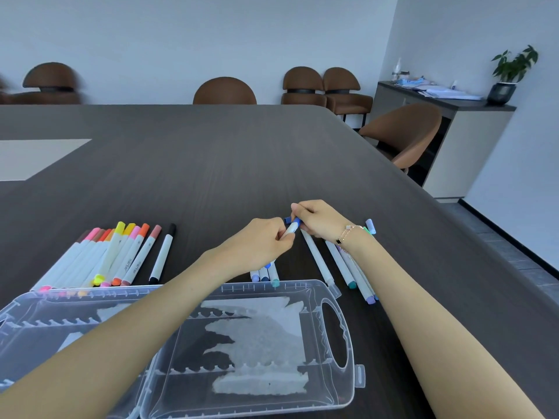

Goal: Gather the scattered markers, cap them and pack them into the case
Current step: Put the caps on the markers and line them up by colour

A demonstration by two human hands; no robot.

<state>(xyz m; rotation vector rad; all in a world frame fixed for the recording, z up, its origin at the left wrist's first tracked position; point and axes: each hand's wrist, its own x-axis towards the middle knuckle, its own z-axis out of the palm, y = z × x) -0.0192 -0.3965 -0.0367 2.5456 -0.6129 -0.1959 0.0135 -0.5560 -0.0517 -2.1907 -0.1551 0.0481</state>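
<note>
My left hand (266, 240) grips the white barrel of a blue marker (291, 228) above the dark table. My right hand (317, 220) pinches its blue cap (292, 220) at the marker's tip. A clear plastic case (329, 352) lies open at the front of the table, with no markers in it. Several capped warm-coloured markers (121, 255) lie side by side at the left, next to a black one (162, 254). Blue and teal markers (264, 275) lie under my left wrist. More pale markers (341, 264) lie under my right wrist.
The dark wooden table (211, 164) stretches far ahead, with brown chairs (224, 91) around it. A light inset panel (33, 158) is at the far left. A sideboard (465, 140) with papers and a potted plant (511, 74) stands at the right wall.
</note>
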